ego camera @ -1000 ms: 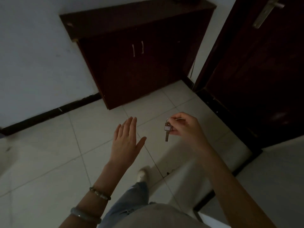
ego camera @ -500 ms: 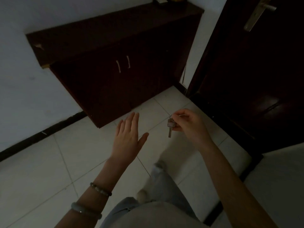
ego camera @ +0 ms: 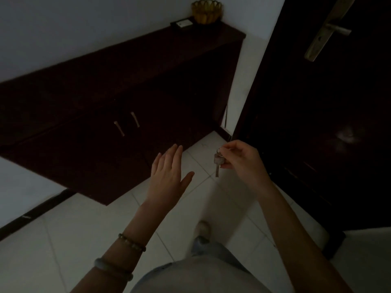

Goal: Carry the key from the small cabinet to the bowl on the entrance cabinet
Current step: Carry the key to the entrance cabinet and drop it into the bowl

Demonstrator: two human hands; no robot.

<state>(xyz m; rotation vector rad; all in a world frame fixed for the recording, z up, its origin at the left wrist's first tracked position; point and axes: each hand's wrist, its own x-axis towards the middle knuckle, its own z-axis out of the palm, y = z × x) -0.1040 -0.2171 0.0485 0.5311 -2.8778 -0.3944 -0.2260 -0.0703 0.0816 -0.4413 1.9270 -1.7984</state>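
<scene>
A small metal key (ego camera: 218, 163) on a ring dangles from the pinched fingers of my right hand (ego camera: 243, 163), held above the floor tiles. To its left, my left hand (ego camera: 169, 178) is spread flat and holds nothing. Ahead stands the dark wooden entrance cabinet (ego camera: 118, 81) against the white wall. A yellow scalloped bowl (ego camera: 207, 11) sits at the far right end of the cabinet top, well above and beyond both hands.
A small dark tray with a white card (ego camera: 182, 24) lies beside the bowl. A dark door (ego camera: 328, 115) with a metal lever handle (ego camera: 329, 28) fills the right side. Pale floor tiles (ego camera: 88, 235) spread below; my foot (ego camera: 203, 228) is stepping forward.
I have walked closer to the cabinet, which now looms larger. The bowl has come into full view at the top. Both hands keep their poses, with the key still hanging from the right.
</scene>
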